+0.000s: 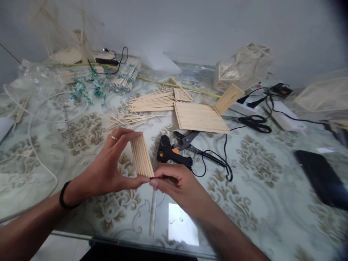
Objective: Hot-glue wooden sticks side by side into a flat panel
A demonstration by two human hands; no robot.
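Observation:
A small panel of wooden sticks (142, 156) set side by side is held up above the table, tilted. My left hand (115, 163) grips it between the fingers on its top edge and the thumb at its bottom edge. At the panel's lower right corner, my right hand (174, 181) pinches with thumb and forefinger. Just beyond the right hand lies a black glue gun (174, 152), beside black-handled cutting pliers (199, 146). A larger stick panel (199, 117) with a smaller upright piece (228, 98) stands farther back.
Loose sticks (152, 101) lie in the middle, with bagged sticks (126, 74) behind. Black scissors (254, 122), a power strip (288, 116) and a dark phone (322, 177) are at right. Stick frameworks (244, 65) stand at the back. A white cable (34, 145) crosses the left; the table's front edge is near.

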